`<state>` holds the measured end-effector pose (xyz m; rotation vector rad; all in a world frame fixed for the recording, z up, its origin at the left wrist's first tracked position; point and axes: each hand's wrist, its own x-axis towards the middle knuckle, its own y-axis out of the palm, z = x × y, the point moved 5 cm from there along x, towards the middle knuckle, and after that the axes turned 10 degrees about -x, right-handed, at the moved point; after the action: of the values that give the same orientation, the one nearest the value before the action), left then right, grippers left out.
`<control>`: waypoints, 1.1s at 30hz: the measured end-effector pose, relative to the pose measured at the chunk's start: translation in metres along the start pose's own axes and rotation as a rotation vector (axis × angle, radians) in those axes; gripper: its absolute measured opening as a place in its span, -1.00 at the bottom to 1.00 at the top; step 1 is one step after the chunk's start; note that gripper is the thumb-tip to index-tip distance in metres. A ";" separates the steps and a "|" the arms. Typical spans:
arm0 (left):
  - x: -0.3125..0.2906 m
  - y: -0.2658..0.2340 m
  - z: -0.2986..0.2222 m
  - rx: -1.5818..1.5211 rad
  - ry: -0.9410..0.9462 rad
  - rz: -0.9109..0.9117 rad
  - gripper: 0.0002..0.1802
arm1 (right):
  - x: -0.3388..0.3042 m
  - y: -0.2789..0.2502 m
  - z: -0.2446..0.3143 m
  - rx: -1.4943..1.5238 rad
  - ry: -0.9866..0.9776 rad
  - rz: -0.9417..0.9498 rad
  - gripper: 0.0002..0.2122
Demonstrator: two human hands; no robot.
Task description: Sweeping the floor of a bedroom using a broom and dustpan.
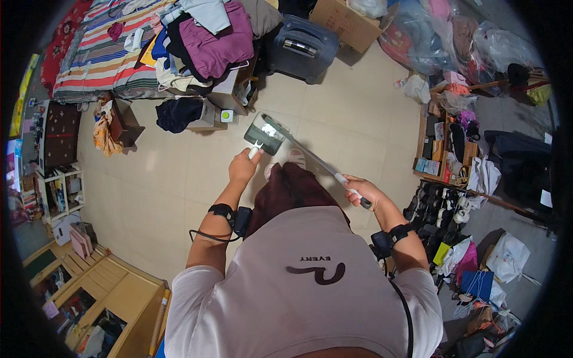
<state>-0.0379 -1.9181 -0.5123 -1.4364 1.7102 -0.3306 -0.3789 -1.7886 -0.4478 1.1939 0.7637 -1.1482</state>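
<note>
My left hand [242, 166] is closed around the white handle of a dustpan [263, 141] with a grey-green, partly see-through pan, held in front of my feet. In my right hand [365, 192] is the light-coloured grip end of a broom [315, 157], its long grey stick slanting up and to the left. The broom's narrow head lies over the far right edge of the dustpan; I cannot tell whether the two touch. Just nearer than the pan show my pale sandals [296, 157]. What the pan holds, if anything, is too small to make out.
Pale floor tiles [155, 173] spread around me. Ahead stand a striped bed [101, 59] heaped with clothes, a dark suitcase [303, 49] and a cardboard box [345, 24]. Shoes [433, 209] and bags line the right side. A wooden cabinet [122, 274] is at lower left.
</note>
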 end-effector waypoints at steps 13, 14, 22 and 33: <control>0.002 -0.013 0.021 -0.038 -0.073 -0.020 -0.46 | -0.026 0.026 0.003 -0.113 0.028 -0.057 -0.47; 0.001 -0.012 0.023 -0.043 -0.067 -0.049 -0.47 | -0.030 0.027 0.003 -0.119 0.029 -0.060 -0.47; -0.008 -0.018 0.057 -0.189 -0.147 -0.055 -0.45 | -0.066 0.016 -0.029 0.131 0.161 0.081 -0.53; -0.023 -0.017 0.090 -0.809 -0.357 -0.177 -0.58 | -0.122 -0.010 -0.021 -0.295 0.206 -0.127 -0.43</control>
<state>0.0397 -1.8749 -0.5449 -2.0679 1.4715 0.5695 -0.4207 -1.7356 -0.3437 1.0344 1.1385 -0.9829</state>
